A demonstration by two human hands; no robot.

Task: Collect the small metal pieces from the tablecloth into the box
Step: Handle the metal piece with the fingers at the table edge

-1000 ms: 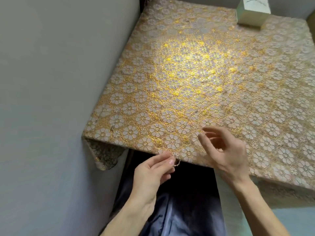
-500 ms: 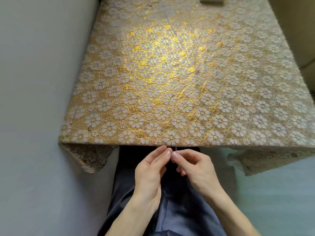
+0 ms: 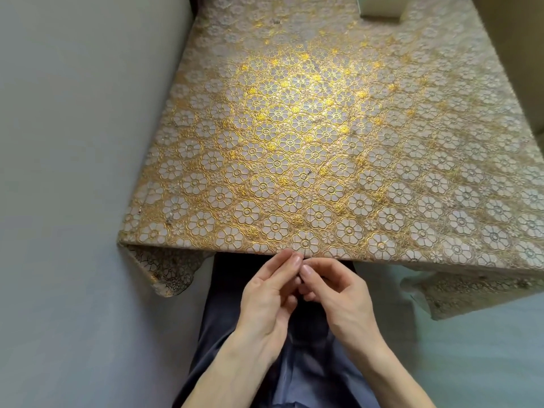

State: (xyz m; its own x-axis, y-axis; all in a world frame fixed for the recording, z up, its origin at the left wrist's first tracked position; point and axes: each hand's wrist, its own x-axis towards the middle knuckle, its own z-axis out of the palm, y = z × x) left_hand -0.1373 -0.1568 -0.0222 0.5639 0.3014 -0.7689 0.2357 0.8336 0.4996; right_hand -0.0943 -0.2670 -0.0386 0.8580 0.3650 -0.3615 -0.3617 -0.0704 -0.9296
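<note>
- Here, seen from my head camera, my left hand [image 3: 269,293] and right hand [image 3: 338,293] meet just off the near edge of the tablecloth [image 3: 441,201], above my dark trousers [image 3: 297,366].
- The left hand's fingers lie long and nearly straight. The right hand's are curled, with its forefinger tip touching the left's. I cannot tell whether a piece is pinched between them, as anything there is too small to show.
- The small metal pieces [image 3: 169,220] show only as faint glints among the gold flowers: one by the near-left corner, one about mid-cloth, one far back.
- The box [image 3: 379,11] sits at the far edge, right of centre, well apart from both hands and cut off by the top of the frame. Its inside is out of sight, so I cannot say what it holds.
- The step in hand, as I judge it, is securing a fine piece at the fingertips before carrying it across. To do it well I should pinch firmly and hold it over the cloth, not my lap, so that a dropped piece lands where I can find it.
- The shiny pattern hides the pieces, so I would search from near to far, tilting my head to catch glints.
- Much of the task looks undone.
</note>
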